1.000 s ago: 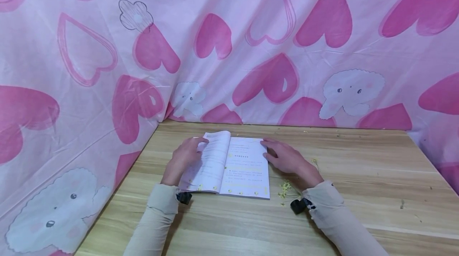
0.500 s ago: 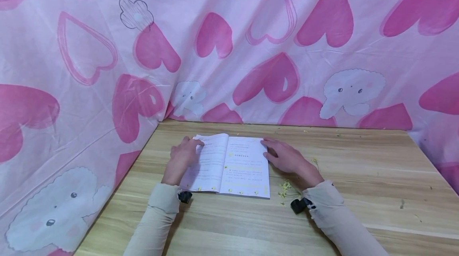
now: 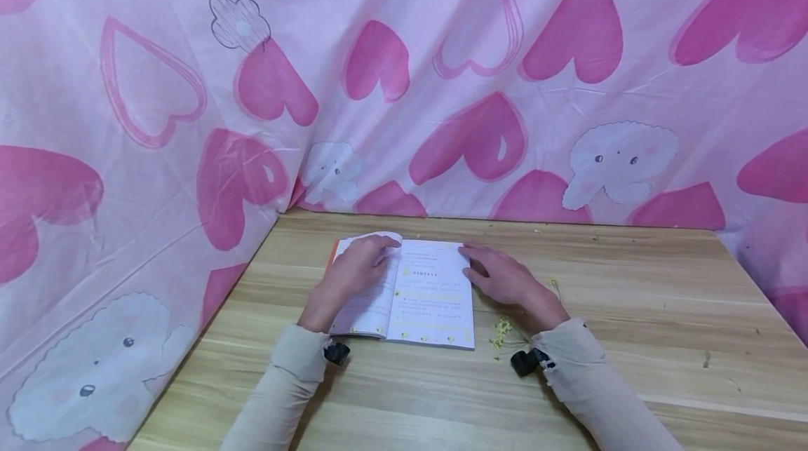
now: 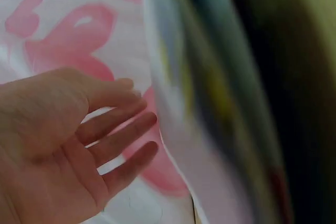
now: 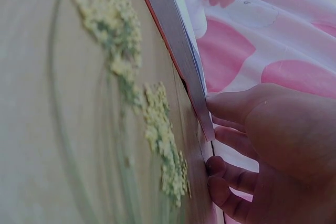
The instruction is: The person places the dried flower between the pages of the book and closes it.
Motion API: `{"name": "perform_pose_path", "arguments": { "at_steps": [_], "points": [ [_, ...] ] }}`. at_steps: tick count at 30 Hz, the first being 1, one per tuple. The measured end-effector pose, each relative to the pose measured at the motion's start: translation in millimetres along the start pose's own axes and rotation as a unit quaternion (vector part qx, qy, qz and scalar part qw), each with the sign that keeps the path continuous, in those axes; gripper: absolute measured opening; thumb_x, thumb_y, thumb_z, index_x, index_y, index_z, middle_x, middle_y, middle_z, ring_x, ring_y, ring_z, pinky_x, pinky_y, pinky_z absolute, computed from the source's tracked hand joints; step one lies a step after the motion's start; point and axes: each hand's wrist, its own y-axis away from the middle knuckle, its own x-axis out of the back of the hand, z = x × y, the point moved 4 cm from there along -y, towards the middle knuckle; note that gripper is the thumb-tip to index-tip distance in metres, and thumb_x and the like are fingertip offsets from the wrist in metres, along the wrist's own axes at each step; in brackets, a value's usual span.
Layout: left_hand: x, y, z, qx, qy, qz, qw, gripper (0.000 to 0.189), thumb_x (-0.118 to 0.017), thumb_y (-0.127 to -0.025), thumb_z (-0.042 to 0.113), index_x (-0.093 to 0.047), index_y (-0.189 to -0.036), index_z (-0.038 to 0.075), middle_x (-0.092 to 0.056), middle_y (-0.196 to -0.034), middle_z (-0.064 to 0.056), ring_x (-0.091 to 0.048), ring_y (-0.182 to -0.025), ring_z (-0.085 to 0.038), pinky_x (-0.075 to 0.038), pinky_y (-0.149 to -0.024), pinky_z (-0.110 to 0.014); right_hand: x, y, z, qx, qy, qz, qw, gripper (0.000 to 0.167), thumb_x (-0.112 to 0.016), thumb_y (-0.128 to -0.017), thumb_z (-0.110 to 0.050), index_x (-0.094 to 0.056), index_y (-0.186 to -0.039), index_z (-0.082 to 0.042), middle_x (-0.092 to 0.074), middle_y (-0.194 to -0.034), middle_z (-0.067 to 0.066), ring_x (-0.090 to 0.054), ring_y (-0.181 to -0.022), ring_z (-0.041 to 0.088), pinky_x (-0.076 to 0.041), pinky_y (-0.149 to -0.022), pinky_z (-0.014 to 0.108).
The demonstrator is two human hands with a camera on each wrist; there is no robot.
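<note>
An open book (image 3: pixel 432 304) with printed pages lies on the wooden table. My left hand (image 3: pixel 356 268) is over its left page in the head view, fingertips near the spine. In the left wrist view that hand (image 4: pixel 79 135) has loose, spread fingers beside the blurred page edges (image 4: pixel 194 145). My right hand (image 3: pixel 510 283) holds the right page's outer edge near the far corner. From the right wrist, the thumb of my right hand (image 5: pixel 283 145) touches the edge of the book (image 5: pixel 184 56), while its lower fingers bend down against the table.
Dried yellow flower sprigs (image 3: pixel 503 332) lie right of the book, with another small sprig (image 3: pixel 555 287) beyond the right wrist. A pink heart-print cloth (image 3: pixel 467 135) hangs behind the wooden table (image 3: pixel 644 318) and along its left side.
My left hand has moved right from the left page's outer edge toward the spine. The left page lies flatter, and an orange cover edge now shows at its far left. My right hand has stayed put.
</note>
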Motion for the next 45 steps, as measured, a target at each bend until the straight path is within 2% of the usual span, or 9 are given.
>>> {"name": "perform_pose_path", "arguments": {
  "at_steps": [3,6,19,24,36,45],
  "points": [
    [-6.0,1.5,4.5,0.021,0.003,-0.019,0.9996,0.035,-0.072,-0.103,0.017,-0.072,-0.137,0.009,-0.072,-0.143,-0.012,-0.066,-0.138,-0.029,-0.055,-0.112,-0.050,-0.2,-0.6,0.3,-0.003,0.000,-0.001,1.0000,0.057,-0.060,-0.112,-0.028,-0.046,-0.165,-0.015,-0.037,-0.176,0.010,-0.036,-0.163,0.037,-0.035,-0.128,0.063],
    [-9.9,3.4,4.5,0.039,-0.007,-0.024,0.9989,0.040,-0.075,-0.103,0.025,-0.070,-0.140,0.011,-0.070,-0.146,-0.011,-0.064,-0.140,-0.030,-0.056,-0.110,-0.051,-0.4,-1.2,-0.5,-0.002,0.001,-0.002,1.0000,0.057,-0.061,-0.112,-0.028,-0.046,-0.165,-0.014,-0.038,-0.176,0.011,-0.036,-0.163,0.037,-0.035,-0.128,0.062],
    [-20.1,7.0,1.7,0.072,-0.031,-0.022,0.9967,0.043,-0.081,-0.098,0.031,-0.073,-0.136,0.012,-0.071,-0.144,-0.010,-0.066,-0.137,-0.030,-0.057,-0.107,-0.050,-0.1,-1.1,0.3,0.012,0.003,0.006,0.9999,0.056,-0.063,-0.111,-0.027,-0.049,-0.163,-0.011,-0.040,-0.174,0.013,-0.037,-0.162,0.037,-0.035,-0.128,0.060],
    [-24.8,7.7,0.3,0.078,-0.038,-0.024,0.9960,0.044,-0.082,-0.097,0.033,-0.073,-0.135,0.014,-0.071,-0.142,-0.011,-0.067,-0.134,-0.030,-0.058,-0.105,-0.051,-1.6,-2.1,1.6,0.010,0.006,0.004,0.9999,0.056,-0.063,-0.110,-0.027,-0.050,-0.162,-0.011,-0.041,-0.174,0.013,-0.038,-0.161,0.037,-0.036,-0.128,0.061],
    [-25.5,8.8,2.4,0.073,-0.041,-0.024,0.9962,0.040,-0.081,-0.097,0.026,-0.072,-0.134,0.014,-0.070,-0.141,-0.012,-0.067,-0.133,-0.033,-0.058,-0.103,-0.052,0.0,-1.5,0.4,0.002,0.006,0.006,1.0000,0.056,-0.065,-0.109,-0.026,-0.051,-0.162,-0.011,-0.044,-0.172,0.012,-0.040,-0.161,0.035,-0.038,-0.127,0.060],
    [-26.9,9.1,4.5,0.068,-0.044,-0.031,0.9962,0.040,-0.080,-0.099,0.024,-0.071,-0.136,0.012,-0.069,-0.143,-0.013,-0.066,-0.133,-0.035,-0.058,-0.104,-0.054,9.1,2.8,5.5,0.000,-0.020,0.022,0.9996,0.055,-0.065,-0.109,-0.027,-0.052,-0.161,-0.014,-0.054,-0.165,0.010,-0.046,-0.157,0.036,-0.040,-0.125,0.061]
  ]
}}
